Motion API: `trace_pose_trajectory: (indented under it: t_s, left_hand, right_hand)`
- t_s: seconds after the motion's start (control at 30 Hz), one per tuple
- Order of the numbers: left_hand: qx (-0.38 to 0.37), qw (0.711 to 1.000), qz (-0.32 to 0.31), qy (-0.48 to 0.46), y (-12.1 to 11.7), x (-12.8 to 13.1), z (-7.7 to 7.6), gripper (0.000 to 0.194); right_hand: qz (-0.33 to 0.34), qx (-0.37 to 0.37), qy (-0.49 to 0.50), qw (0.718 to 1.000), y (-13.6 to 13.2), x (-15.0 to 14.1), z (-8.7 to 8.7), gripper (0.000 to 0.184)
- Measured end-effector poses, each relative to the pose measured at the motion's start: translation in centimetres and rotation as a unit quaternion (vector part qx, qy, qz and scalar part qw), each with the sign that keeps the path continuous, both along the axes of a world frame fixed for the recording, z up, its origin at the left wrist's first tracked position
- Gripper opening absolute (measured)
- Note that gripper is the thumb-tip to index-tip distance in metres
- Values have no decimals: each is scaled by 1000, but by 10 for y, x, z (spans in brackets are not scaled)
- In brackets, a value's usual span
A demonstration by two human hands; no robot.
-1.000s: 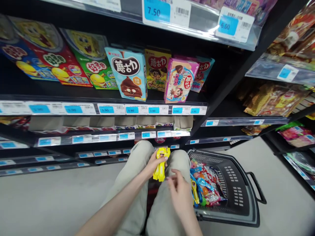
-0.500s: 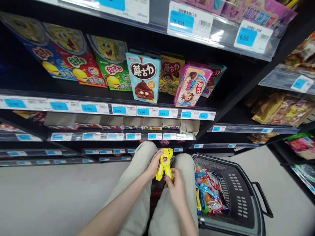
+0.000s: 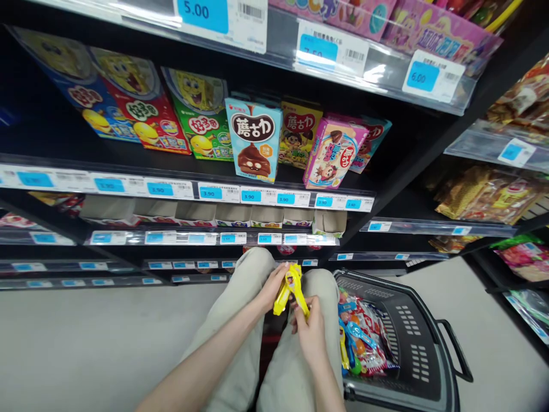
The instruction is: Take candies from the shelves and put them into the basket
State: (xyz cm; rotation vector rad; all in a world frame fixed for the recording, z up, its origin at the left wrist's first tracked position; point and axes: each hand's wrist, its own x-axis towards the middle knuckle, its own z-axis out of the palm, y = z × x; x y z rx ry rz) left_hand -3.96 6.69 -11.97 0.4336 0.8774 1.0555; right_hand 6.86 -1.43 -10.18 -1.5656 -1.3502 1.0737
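Note:
A yellow plastic toy [image 3: 282, 297] with two long legs joined at the top and a small picture sticker is between my hands, above my knees. My left hand [image 3: 273, 285] is closed around its upper left side. Lower down, my right hand [image 3: 307, 320] pinches the end of the right leg, thumb and fingers bent; some fingertips are hidden behind it. The two legs stand apart in an upside-down V. What kind of toy it is I cannot make out.
A dark grey basket [image 3: 424, 320] stands right of my knees, holding colourful candy packs [image 3: 371, 337] and plastic toys. Ahead, a shelf [image 3: 171, 171] carries snack boxes, including a light blue box [image 3: 254, 140] and a pink box [image 3: 334, 151]. Small open cartons [image 3: 231, 214] line the shelf below.
The toy has tilted, and its right leg has swung outward to the right with my right hand. My left hand stays on it. The view has shifted slightly.

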Motion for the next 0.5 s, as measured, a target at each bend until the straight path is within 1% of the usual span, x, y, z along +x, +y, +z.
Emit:
trace_pose_trajectory:
  t_s: [0.03,0.1,0.2,0.27,0.3,0.37,0.43,0.5]
  left_hand:
    - [-9,1000,-19,-3,0,-1,0,50]
    - [-32,998,-49,-23,0,-3,1,48]
    - [-52,994,-72,-56,1,-4,5,47]
    - [-45,993,-73,-76,1,-5,8,50]
    - [-38,993,-69,-88,1,-5,9,52]
    - [-21,992,-60,-105,0,-5,10,53]
    - [2,992,-57,-112,0,-6,10,48]
    - [26,992,-60,-107,-1,-8,9,42]
  right_hand:
    - [-15,31,-50,998,-1,-1,0,9]
    - [-30,88,-165,982,-3,-5,-1,9]
    - [-4,126,-307,943,-6,-10,-3,26]
    - [8,143,-367,919,-6,-12,-3,42]
    - [5,149,-384,911,-6,-12,-3,46]
    - [-11,155,-393,906,-6,-11,-1,46]
    - [-15,160,-368,916,-5,-10,1,44]
    - [-8,169,-315,934,-5,-7,3,43]
